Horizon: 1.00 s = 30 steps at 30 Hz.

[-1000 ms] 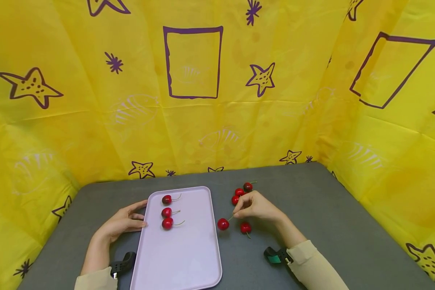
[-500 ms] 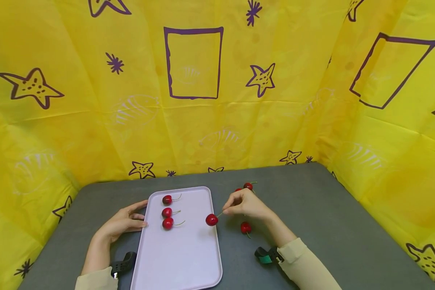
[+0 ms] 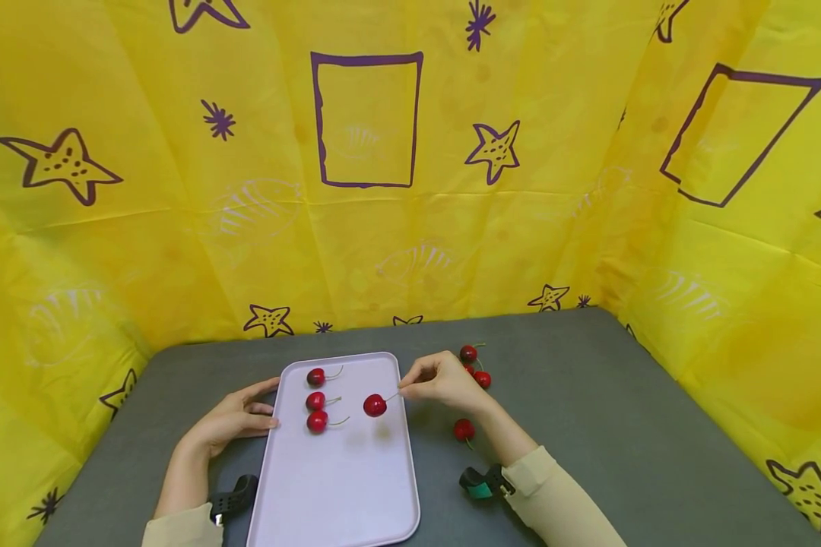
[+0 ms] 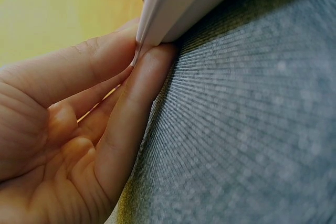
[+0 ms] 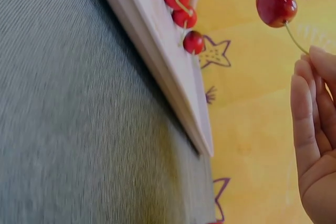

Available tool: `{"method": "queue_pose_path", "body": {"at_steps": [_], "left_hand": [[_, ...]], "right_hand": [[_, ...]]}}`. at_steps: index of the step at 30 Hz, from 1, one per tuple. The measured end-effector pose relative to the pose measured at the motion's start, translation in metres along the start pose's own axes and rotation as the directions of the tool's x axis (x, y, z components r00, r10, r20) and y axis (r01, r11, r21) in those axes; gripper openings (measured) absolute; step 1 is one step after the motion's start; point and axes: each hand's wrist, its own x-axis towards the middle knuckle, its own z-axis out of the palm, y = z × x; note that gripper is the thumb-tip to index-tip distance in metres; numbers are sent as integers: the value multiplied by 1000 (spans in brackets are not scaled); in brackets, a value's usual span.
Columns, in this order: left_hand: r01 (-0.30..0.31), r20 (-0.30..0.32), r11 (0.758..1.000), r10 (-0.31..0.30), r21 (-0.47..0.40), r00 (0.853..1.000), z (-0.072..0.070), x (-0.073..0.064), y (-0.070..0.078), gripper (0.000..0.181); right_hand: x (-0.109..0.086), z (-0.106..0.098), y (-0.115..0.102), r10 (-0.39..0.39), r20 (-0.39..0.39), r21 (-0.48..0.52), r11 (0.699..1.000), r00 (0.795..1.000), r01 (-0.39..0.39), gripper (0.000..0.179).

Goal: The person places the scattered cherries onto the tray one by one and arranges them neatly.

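Beige sleeves (image 3: 182, 528): nearest of all, cuffed just behind black wrist cameras (image 3: 235, 499).
Lavender tray (image 3: 335, 486): flat, low-rimmed, lying on the dark grey tabletop (image 3: 657, 456); near end cut off by the bottom of the head view. Probably light and stiff, easy to nudge askew; best steadied at the rim.
Lone cherry (image 3: 464, 430): resting on the tabletop, right of the tray, stem pointing nearward.
Left hand (image 3: 229, 418): at the tray's left edge, thumb and fingers extended and spread, tips touching the rim; not wrapped round anything.
Held cherry (image 3: 375, 406): in mid-air over the tray's right half, shadow beneath. Likely light and firm, slippery by its glossy skin, liable to bruise if real; cannot tell real from artificial.
Stem (image 3: 392, 396): thin, slanting, probably bendy; apt to let the fruit swing. Best taken near the free end, with a soft pinch.
Right hand (image 3: 445, 380): beside the tray's right rim, thumb and fingertips pinching that stem end.
Tray cherries (image 3: 318, 422): three in a column on the left half, stems rightward; nearer two close together, perhaps touching.
Far cherries (image 3: 468, 353): on the tabletop beyond the right hand, partly hidden by it; at least three.
Yellow backdrop (image 3: 520, 251): creased cloth, purple starfish.
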Motion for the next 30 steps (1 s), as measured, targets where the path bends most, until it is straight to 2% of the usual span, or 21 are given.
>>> {"method": "queue_pose_path", "body": {"at_steps": [7,17,30], "left_hand": [[-13,13,1000,13,-15,1000,0,2,-1,90],[-5,1,1000,5,15,1000,-1,1,-1,91],[-24,10,1000,24,-7,1000,0,-1,0,90]], "right_hand": [[7,14,-4,-13,-31,30,999,999,14,11],[18,38,-9,-4,-70,103,995,998,11,15],[25,67,-13,-8,-93,131,991,996,20,15]]}}
